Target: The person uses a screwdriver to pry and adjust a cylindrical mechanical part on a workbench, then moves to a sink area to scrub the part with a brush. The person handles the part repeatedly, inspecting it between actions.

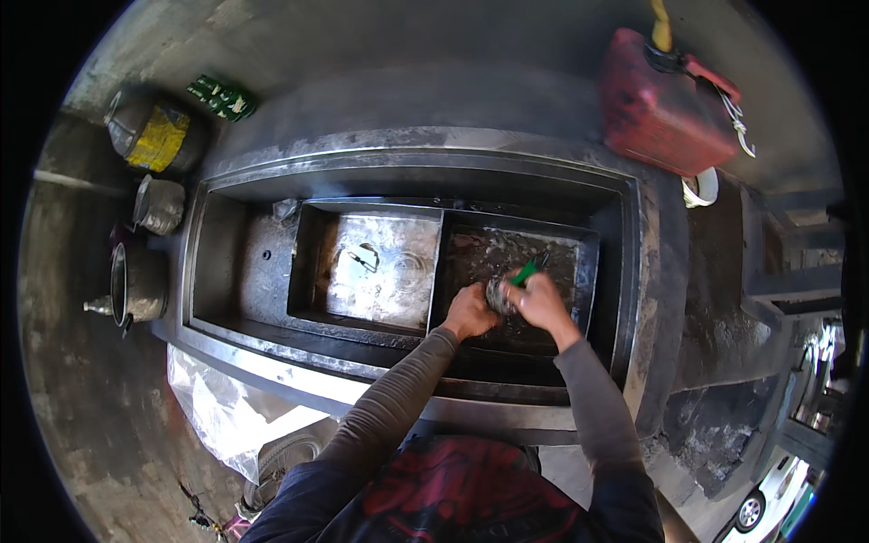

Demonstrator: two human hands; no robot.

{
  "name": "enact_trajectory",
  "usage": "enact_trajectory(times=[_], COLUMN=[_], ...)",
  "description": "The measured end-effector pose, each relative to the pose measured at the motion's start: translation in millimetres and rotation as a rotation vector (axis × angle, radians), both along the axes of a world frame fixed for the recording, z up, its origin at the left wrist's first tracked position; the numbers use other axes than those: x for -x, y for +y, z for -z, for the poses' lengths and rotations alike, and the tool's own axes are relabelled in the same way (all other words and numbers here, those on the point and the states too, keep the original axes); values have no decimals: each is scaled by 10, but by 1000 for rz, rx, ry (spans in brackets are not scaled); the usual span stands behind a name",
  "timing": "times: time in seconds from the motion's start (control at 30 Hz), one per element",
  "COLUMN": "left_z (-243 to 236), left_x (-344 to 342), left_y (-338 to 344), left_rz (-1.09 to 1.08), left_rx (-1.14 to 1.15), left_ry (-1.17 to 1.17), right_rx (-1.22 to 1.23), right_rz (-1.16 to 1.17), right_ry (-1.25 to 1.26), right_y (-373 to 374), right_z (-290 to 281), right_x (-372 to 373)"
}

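Note:
Both my hands work over the right-hand tray, which holds dark, wet liquid with foam on it. My left hand is closed round a small greyish metal part, whose exact kind is hidden by the fingers. A tool with a green handle, possibly a brush, is gripped in my right hand, right against that part. In the left-hand tray, bright with reflections, a small dark-and-light object lies by itself.
The trays sit in a long metal basin with raised rims. A red jerrycan stands back right beside a white container. Along the left are a dark jug with a yellow label, a metal pot and a green packet.

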State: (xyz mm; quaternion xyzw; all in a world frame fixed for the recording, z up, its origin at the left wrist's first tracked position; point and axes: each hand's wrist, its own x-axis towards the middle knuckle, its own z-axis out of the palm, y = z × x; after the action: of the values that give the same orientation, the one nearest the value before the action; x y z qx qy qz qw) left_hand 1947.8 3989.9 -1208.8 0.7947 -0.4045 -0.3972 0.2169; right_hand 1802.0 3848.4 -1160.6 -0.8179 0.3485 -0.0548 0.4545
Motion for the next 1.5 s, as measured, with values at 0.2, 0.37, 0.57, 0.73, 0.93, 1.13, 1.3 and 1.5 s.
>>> enact_trajectory(times=[0.2,0.37,0.57,0.73,0.93,1.13,1.3,1.5], left_z=[-87,-100,-78,175,122,34,-28,-61], left_x=[61,66,36,-38,-49,-80,-101,-130], left_y=[16,62,116,176,-31,-15,48,137], left_rz=[-25,-26,170,76,208,253,154,15], left_rx=[60,84,159,157,67,156,301,262], left_ry=[-5,-114,30,369,179,164,96,41], right_rx=[-100,-112,-9,-132,23,-110,-19,-138], right_rz=[-160,266,463,54,22,102,555,352], right_ry=[-47,74,17,422,144,-2,422,86], right_y=[30,-211,-322,-163,79,86,-275,92], right_z=[-114,181,593,455,-239,-185,349,413], right_x=[14,-71,-67,66,-22,56,132,240])
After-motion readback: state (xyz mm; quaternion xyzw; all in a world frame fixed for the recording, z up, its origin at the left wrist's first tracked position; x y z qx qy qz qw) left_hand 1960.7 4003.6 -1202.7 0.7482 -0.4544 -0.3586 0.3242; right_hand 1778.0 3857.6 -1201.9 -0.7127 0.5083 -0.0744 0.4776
